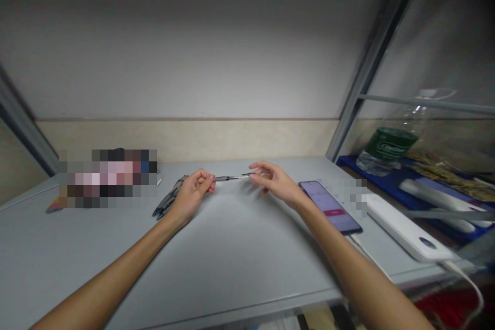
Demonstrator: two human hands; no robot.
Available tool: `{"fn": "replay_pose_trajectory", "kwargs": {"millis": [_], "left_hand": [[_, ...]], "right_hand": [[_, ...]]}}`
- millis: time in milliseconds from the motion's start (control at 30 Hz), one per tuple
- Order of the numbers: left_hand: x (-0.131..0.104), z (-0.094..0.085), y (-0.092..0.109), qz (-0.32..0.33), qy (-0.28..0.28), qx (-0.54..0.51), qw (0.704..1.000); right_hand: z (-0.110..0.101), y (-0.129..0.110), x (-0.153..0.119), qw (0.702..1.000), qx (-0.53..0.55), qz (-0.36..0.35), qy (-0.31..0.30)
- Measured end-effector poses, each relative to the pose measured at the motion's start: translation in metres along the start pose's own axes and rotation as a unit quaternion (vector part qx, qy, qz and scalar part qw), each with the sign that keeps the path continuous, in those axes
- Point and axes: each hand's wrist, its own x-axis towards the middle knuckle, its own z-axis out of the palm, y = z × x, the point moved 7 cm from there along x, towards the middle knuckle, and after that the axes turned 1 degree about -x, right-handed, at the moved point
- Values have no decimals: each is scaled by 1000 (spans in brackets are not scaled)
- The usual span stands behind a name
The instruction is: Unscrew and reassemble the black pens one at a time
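Observation:
A slim grey pen (pixel 228 178) is stretched level between my hands, just above the table. My left hand (pixel 193 189) pinches its left end between thumb and fingers. At the other end, the thumb and fingertips of my right hand (pixel 276 181) close around a thin, silvery part with a dark piece beside it. Blur hides whether that is a separate piece. Several dark grey pens (pixel 169 200) lie in a bunch on the table, beside and partly behind my left hand.
A phone (pixel 330 206) with a lit screen lies by my right forearm, its cable attached. Right of it is a white power bank (pixel 406 227). A green-labelled bottle (pixel 390 144) stands beyond the metal frame (pixel 350 113). Blurred-out items (pixel 108 175) sit on the grey table (pixel 232 258) at left.

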Motion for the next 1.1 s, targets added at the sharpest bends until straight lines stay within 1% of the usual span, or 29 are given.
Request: {"fn": "replay_pose_trajectory", "kwargs": {"millis": [67, 100, 133, 200, 267, 300, 400, 467, 567, 667, 700, 767, 867, 933, 1100], "left_hand": [[0, 0, 0, -1, -1, 6, 1000], [0, 0, 0, 1, 1, 9, 1000], [-1, 0, 1, 3, 3, 12, 1000], [-1, 0, 3, 4, 7, 16, 1000], [-1, -1, 3, 3, 9, 18, 1000], [-1, -1, 3, 2, 9, 19, 1000], [-1, -1, 3, 8, 9, 21, 1000], [-1, -1, 3, 12, 10, 27, 1000], [-2, -1, 5, 12, 14, 32, 999], [-2, -1, 7, 9, 16, 30, 999], [-2, -1, 7, 7, 18, 30, 999], [-2, -2, 7, 4, 22, 32, 999], [-1, -2, 6, 7, 25, 35, 999], [-1, -3, 6, 10, 25, 40, 999], [-1, -1, 8, 16, 20, 57, 998]], "right_hand": [[5, 8, -2, 997, -11, 66, -23], [7, 10, -2, 996, -16, 83, -34], [8, 10, -3, 995, -14, 83, -44], [9, 5, -3, 997, 12, 50, -58], [7, 0, -3, 997, 48, 17, -57], [5, 0, -3, 997, 58, 16, -51], [2, 8, -2, 997, 37, 68, -30], [4, 11, -2, 996, 23, 83, -37], [4, 3, -2, 997, 50, 32, -45], [0, -4, -3, 996, 90, 3, -29], [0, -3, -3, 995, 98, 7, -27], [0, 1, -4, 994, 94, 39, -30], [5, 8, -4, 994, 56, 82, -46], [5, 8, -2, 996, 43, 66, -41], [-3, 1, 3, 998, 50, -22, 15]]}}
